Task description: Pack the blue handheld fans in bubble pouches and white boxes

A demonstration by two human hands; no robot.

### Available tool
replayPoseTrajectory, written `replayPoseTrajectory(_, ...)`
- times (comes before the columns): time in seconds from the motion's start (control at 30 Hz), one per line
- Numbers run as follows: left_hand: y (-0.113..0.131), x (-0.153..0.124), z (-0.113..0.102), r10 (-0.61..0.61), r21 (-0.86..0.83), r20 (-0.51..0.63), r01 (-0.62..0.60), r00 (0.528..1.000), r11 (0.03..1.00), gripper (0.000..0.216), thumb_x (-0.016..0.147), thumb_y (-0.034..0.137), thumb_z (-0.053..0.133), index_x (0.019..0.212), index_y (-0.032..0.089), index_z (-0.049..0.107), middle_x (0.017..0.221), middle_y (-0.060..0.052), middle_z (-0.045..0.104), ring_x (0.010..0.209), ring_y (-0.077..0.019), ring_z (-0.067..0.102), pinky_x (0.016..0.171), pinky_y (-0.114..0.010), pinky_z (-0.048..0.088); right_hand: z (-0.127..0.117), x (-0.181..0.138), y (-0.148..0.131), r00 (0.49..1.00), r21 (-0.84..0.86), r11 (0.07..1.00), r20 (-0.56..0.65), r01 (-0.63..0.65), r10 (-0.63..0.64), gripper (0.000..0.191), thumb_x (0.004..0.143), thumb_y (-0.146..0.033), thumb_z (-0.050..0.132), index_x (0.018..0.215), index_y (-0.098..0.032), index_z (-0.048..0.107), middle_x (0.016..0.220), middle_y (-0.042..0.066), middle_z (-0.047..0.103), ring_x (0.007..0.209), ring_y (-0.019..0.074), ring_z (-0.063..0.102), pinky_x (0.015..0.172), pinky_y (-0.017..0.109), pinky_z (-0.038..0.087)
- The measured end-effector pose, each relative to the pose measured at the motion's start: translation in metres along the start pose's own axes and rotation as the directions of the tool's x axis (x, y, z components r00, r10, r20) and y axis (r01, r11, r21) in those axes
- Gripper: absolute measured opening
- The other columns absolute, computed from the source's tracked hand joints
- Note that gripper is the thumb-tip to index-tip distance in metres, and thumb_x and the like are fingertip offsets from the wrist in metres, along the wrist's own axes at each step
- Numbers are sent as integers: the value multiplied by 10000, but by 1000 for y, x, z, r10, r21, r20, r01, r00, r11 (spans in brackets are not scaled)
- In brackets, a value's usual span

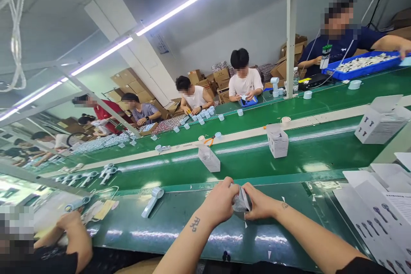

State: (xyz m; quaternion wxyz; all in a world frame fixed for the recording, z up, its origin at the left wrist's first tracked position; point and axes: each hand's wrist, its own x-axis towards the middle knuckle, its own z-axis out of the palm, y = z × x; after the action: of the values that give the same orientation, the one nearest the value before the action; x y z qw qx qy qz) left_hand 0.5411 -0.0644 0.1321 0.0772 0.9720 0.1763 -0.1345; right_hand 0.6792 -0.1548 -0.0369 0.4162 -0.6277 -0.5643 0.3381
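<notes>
Head feed; I took clock bearings from the packet. The silvery-grey packet point(240, 204) sat above the near bench point(128, 235), toward 5 o'clock from the frame's middle. Its surface looked crinkled and shiny, with a darker edge on the 3 o'clock side; I could not make out the contents.

Grip: both hands were closed on it, the left hand point(221, 199) curled over the 9 o'clock side, the right hand point(258, 203) pressing from 3 o'clock.

Counts:
- Packet in hand: one.
- Pale-blue shower head point(153, 201) lying alone on the bench, 9 o'clock: one.
- Open white cartons point(278, 143) standing on the green belt point(244, 160): three, at 11, 1 and 2 o'clock.
- Orange-handled pliers point(210, 141), 11 o'clock, beyond the nearest carton: one pair.
- Printed cartons point(369, 218) bunched at 3 o'clock: several, overlapping; I could not count them exactly.
</notes>
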Motion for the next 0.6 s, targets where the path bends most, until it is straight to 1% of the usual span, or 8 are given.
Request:
replayPoseTrajectory(0.1,12,-1,12,-147,-29,-20,146,989,989,365,722,23,519,1018,224,588,1124,-62,562,1003,-216,598,876,-327,494,5,0,-1,1000,2,1000,-30,3,-3,619,554,-193,754,1122,-186,509,1060,40,504,986,229,529,890,352,451)
replayPoseTrajectory(0.23,19,-11,35,-122,-26,-178,119,977,993,478,805,13,430,1242,194,501,1363,-126,490,1200,-242,518,1011,-392,453,5,-2,6,999,4,1000,-39,-9,10,630,548,-182,753,1120,-186,490,1063,42,496,1000,234,525,917,377,450)
replayPoseTrajectory(0.27,19,-13,41,-100,-21,-165,98,981,995,463,824,15,419,1247,180,509,1370,-140,499,1211,-243,518,1021,-395,449,5,-2,8,999,7,1000,-32,-1,1,640,537,-179,760,1117,-185,490,1061,39,496,997,230,526,917,373,453)
replayPoseTrajectory(0.37,15,-14,58,-38,-3,-17,38,999,999,315,860,48,453,1101,150,628,1200,-145,648,1161,-264,581,1011,-423,456,4,-4,12,1000,14,999,-11,28,-28,684,511,-178,778,1132,-179,491,1077,45,503,1009,228,529,932,364,453)
replayPoseTrajectory(0.43,13,-13,68,-39,2,-33,39,999,999,259,912,147,485,1114,165,647,1213,-135,671,1270,-308,519,1088,-532,364,5,-5,14,999,20,999,-18,37,-36,704,533,-211,783,1167,-171,478,1105,66,509,1033,238,532,953,378,448)
replayPoseTrajectory(0.5,15,-11,77,-75,-3,-93,75,993,997,331,940,312,520,1237,196,609,1309,-135,637,1400,-344,370,1138,-652,204,7,-6,16,998,41,998,-28,49,-47,706,563,-239,774,1195,-167,466,1128,84,517,1053,249,537,971,398,447)
replayPoseTrajectory(0.53,17,-8,82,-100,-2,-87,101,991,995,410,927,385,547,1290,198,582,1341,-151,617,1423,-355,332,1137,-684,160,9,-6,18,998,53,997,-32,55,-54,701,577,-240,762,1207,-168,462,1145,92,521,1069,254,540,982,405,446)
replayPoseTrajectory(0.6,24,-3,91,-148,13,-14,148,989,989,577,868,465,625,1341,144,550,1359,-218,588,1407,-380,356,1135,-694,165,12,-7,25,998,72,996,-25,59,-58,702,597,-221,727,1241,-175,450,1200,113,526,1124,269,539,1017,422,432)
